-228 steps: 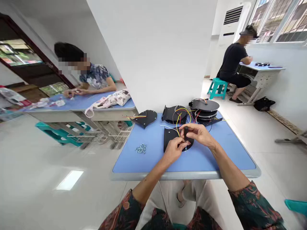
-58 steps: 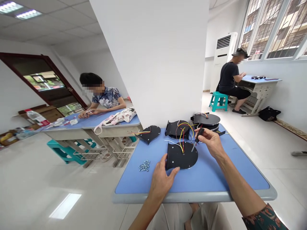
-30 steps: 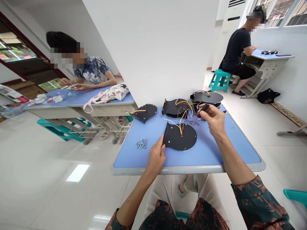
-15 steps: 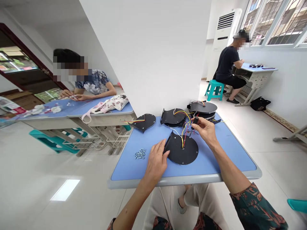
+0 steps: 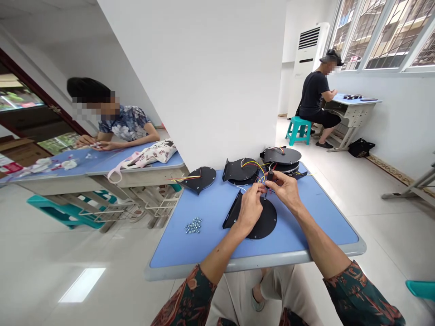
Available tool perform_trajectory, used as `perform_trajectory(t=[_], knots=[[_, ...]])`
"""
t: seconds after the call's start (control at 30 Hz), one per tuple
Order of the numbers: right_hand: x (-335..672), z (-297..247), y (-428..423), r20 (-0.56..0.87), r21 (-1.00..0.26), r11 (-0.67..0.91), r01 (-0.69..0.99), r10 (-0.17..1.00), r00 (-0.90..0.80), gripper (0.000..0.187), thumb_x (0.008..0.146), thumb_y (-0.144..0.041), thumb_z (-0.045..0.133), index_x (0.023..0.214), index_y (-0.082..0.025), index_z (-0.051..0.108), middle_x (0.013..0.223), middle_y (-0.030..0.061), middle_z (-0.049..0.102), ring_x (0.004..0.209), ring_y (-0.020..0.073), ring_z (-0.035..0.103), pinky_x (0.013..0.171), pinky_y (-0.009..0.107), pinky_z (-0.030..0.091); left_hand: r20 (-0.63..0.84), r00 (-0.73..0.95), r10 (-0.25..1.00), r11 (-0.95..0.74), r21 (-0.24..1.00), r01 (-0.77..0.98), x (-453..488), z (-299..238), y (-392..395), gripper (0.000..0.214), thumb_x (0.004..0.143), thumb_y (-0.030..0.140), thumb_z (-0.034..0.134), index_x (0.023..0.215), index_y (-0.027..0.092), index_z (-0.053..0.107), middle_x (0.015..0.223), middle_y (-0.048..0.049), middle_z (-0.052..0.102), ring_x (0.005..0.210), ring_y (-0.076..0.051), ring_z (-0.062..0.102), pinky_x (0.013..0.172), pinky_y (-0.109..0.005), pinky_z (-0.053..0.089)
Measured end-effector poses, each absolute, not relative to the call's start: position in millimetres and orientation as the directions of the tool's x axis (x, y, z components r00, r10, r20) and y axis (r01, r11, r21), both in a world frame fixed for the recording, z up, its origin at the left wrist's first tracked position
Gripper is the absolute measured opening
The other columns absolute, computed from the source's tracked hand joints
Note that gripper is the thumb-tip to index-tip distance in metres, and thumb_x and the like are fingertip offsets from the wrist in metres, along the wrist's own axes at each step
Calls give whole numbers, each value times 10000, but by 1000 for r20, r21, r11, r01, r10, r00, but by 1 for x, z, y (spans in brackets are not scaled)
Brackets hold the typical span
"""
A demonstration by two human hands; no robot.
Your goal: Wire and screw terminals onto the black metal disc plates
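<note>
A black metal plate (image 5: 267, 225) lies flat on the blue desk (image 5: 204, 246), its rounded end to the right, a straight raised lip along its left side. Small silver screw heads dot its rim; its middle is partly covered by the left hand (image 5: 250, 208). A small screwdriver (image 5: 270, 175) with a black handle stands nearly upright in the right hand (image 5: 285, 191), above the plate's far edge, its tip hidden by fingers.

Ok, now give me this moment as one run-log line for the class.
left hand: beside screwdriver, over black plate | right hand: gripping screwdriver | screws: piled on blue table
</note>
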State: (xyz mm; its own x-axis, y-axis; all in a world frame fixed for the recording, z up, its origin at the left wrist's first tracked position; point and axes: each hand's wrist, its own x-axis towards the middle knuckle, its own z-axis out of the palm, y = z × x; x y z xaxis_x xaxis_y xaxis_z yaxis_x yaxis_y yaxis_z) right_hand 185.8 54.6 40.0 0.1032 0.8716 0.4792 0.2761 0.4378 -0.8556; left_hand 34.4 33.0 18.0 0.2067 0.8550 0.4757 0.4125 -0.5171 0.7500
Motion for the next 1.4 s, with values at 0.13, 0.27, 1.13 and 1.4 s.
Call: perform_trajectory(t=[0.13,0.27,1.13,1.4], knots=[[185,41,53,466,-865,429,262,880,96,206,748,-340,722,901,-214,778,821,30,734,767,205,623,644,306,478,396,179,901,-434,796,423,32,10,36,243,916,12,451,964,200,598,960,-61,745,930,-202,720,887,-353,554],[185,40,53,462,-862,426,273,884,77,207,758,-336,716,915,-216,777,823,29,734,780,209,625,649,307,476,306,186,934,-356,849,392,31,5,40,258,880,-19,499,983,196,597,957,-54,744,925,-190,719,889,-337,555],[192,35,60,460,-849,445,283,888,-16,163,784,-281,654,899,-198,734,821,31,734,758,200,656,680,307,527,355,278,892,-451,722,524,32,0,41,329,841,-47,494,978,196,668,1006,-57,734,988,-218,665,930,-345,520],[191,38,56,491,-815,478,328,870,-46,100,792,-256,636,840,-199,702,762,13,721,710,189,642,688,310,518,295,306,905,-422,708,567,32,12,46,259,862,-10,531,932,187,682,976,-69,757,960,-233,691,892,-343,517]])
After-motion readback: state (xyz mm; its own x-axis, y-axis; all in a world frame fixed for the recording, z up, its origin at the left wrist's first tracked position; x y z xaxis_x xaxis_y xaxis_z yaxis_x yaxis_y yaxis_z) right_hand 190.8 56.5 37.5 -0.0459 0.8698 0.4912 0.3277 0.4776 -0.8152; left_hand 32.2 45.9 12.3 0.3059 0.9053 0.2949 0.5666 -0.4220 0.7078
